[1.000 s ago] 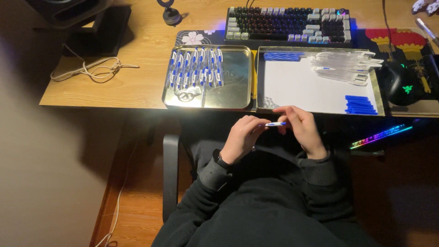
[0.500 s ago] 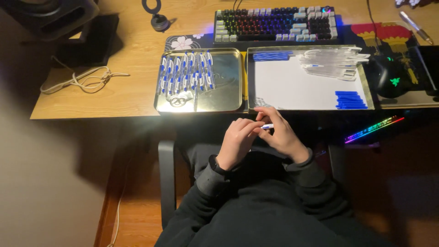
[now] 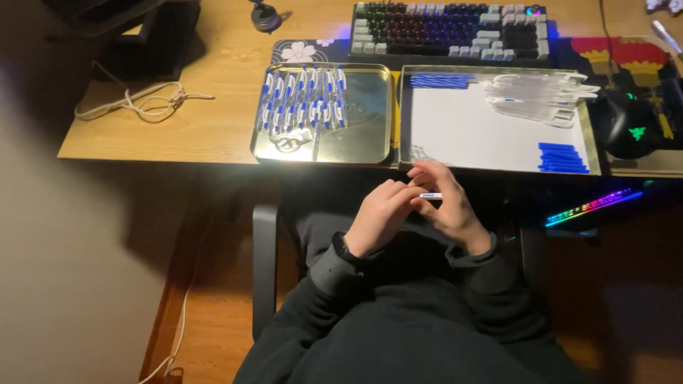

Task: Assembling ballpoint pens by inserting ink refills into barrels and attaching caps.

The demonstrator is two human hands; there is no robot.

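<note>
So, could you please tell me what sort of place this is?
Probably a home computer desk used as a small workbench: a lit keyboard, a mouse and two trays of pen parts on the wooden desk.

We are holding a pen between our left hand and right hand, below the desk edge. Just beyond the grip, two trays are sitting side by side: the left tray is holding finished pens, the right tray is holding clear barrels and caps. Farther beyond, a keyboard is lying; a mouse is resting off to the right, a coiled cable far left
</note>
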